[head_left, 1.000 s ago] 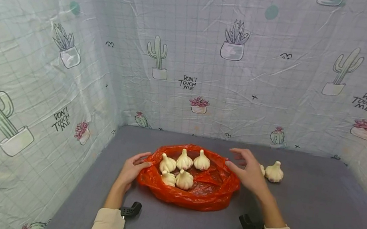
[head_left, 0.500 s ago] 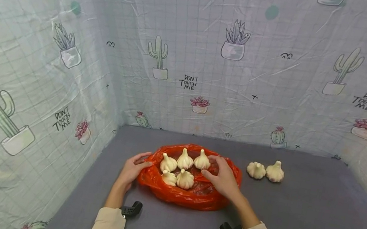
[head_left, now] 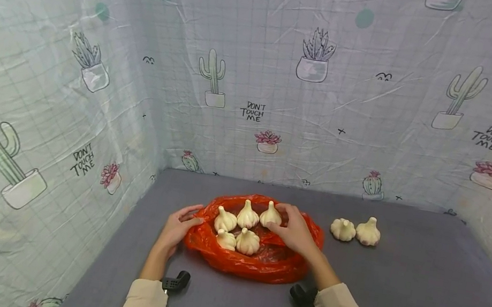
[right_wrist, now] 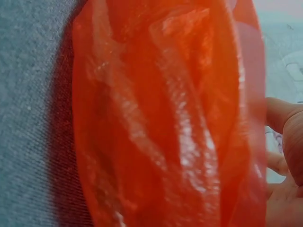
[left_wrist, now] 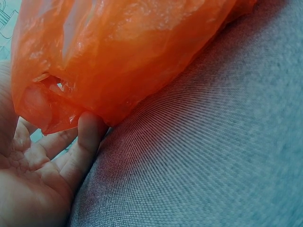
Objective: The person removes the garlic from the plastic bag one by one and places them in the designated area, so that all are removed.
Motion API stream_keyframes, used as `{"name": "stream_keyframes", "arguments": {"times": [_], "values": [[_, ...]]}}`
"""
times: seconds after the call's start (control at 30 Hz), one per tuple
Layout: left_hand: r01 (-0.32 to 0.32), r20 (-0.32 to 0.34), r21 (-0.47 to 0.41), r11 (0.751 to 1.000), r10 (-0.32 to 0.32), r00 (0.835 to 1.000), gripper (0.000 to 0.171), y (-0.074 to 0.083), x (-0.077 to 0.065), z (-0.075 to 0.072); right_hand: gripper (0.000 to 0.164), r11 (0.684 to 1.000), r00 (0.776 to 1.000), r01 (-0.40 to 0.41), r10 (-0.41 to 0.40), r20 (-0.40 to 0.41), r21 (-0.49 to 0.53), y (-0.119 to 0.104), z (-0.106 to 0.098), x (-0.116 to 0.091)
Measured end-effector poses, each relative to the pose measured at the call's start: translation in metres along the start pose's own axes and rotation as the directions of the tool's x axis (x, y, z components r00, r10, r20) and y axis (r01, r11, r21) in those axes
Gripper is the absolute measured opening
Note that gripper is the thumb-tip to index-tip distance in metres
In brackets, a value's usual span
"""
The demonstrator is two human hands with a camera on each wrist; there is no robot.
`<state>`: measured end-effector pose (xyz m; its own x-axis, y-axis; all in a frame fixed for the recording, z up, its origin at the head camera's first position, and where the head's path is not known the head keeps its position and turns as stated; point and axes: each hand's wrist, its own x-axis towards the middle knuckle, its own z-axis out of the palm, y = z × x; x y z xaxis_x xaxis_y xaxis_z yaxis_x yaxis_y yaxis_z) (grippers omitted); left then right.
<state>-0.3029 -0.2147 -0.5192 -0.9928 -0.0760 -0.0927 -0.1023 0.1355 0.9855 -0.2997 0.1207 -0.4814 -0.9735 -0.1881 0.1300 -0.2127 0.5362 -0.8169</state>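
A red plastic bag (head_left: pixel 251 268) lies with its mouth spread wide on the table, several garlic bulbs inside it. My left hand (head_left: pixel 175 228) holds the bag's left rim, the thumb over the edge and the fingers outside; the left wrist view shows fingers (left_wrist: pixel 87 135) against its underside. Over the bag's right part, my right hand (head_left: pixel 296 232) has thumb and fingers around the right side of the back-right garlic bulb (head_left: pixel 270 216). In the right wrist view the bag wall (right_wrist: pixel 156 118) hides the fingertips and that bulb.
Two more garlic bulbs, one squat (head_left: pixel 343 229) and one taller (head_left: pixel 368 231), sit on the grey table (head_left: pixel 397 298) right of the bag. A patterned curtain (head_left: pixel 258 79) encloses the table's back and sides. Each wrist carries a black camera mount.
My right hand has come left from near the two loose bulbs, across the bag's right rim, and closed in on the back-right bulb. The left hand has stayed on the rim.
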Motion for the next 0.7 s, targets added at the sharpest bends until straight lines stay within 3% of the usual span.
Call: {"name": "stream_keyframes", "arguments": {"times": [0.7], "values": [[-0.003, -0.012, 0.002, 1.0, 0.003, 1.0, 0.045, 0.0, 0.0, 0.0, 0.08, 0.996, 0.993, -0.067, 0.072, 0.094, -0.057, 0.017, 0.005, 0.027]]}}
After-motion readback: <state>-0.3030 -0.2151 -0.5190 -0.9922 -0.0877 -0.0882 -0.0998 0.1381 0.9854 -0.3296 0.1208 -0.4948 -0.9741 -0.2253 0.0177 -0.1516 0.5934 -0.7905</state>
